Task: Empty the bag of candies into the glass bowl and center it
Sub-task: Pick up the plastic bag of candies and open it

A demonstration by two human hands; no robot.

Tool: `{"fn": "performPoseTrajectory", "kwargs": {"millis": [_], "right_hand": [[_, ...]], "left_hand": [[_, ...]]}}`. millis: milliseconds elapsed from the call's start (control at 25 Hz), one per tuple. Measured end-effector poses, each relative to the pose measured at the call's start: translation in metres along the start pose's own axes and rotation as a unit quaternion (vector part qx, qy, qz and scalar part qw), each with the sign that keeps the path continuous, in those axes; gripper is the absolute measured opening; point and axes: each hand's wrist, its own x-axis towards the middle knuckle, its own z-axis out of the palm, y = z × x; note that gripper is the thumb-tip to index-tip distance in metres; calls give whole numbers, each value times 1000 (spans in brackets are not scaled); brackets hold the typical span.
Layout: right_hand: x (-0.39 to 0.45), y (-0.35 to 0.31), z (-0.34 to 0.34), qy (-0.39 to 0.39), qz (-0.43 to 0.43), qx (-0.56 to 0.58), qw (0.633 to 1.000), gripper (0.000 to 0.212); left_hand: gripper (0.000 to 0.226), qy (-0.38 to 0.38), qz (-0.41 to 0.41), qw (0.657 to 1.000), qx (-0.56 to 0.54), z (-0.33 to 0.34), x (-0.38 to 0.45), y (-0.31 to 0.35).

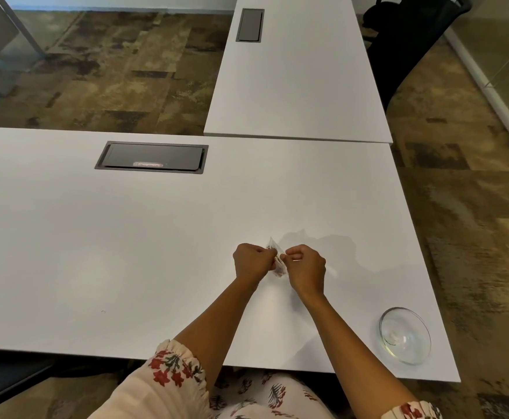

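Observation:
A small clear bag of candies (278, 261) hangs between my two hands above the white table (126, 252). My left hand (253, 261) pinches its left side, and my right hand (306, 269) pinches its right side at the top. Most of the bag is hidden by my fingers. An empty glass bowl (405, 335) stands near the table's front right corner, well to the right of my hands and closer to me.
A grey cable hatch (152, 158) is set into the table at the back left. A second white table (292, 71) butts on behind. A black chair (404, 40) stands at the far right. The table's right edge runs just past the bowl.

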Motion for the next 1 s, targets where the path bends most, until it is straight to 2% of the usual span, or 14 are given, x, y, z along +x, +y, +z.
{"fn": "performPoseTrajectory", "kwargs": {"millis": [160, 360, 600, 720, 800, 880, 1000], "right_hand": [[6, 2, -6, 1, -49, -65, 997, 12], [14, 9, -16, 2, -62, -93, 994, 16], [15, 19, -19, -8, -47, -48, 998, 22], [15, 24, -20, -31, -29, 61, 997, 17], [16, 27, -20, -38, 48, 176, 983, 16], [17, 31, -16, -58, 165, 282, 943, 26], [20, 43, -15, -121, 277, 331, 894, 44]], "left_hand": [[25, 5, 13, 995, 98, -3, 2, 10], [22, 20, 7, 989, 143, -9, 3, 15], [9, 7, 18, 985, 170, -8, 1, 23], [3, -9, 37, 980, 195, -6, 0, 30], [12, -30, 50, 976, 212, -4, -2, 35], [14, -46, 58, 973, 219, -2, -4, 40], [14, -71, 60, 973, 211, 3, -6, 45]]}}
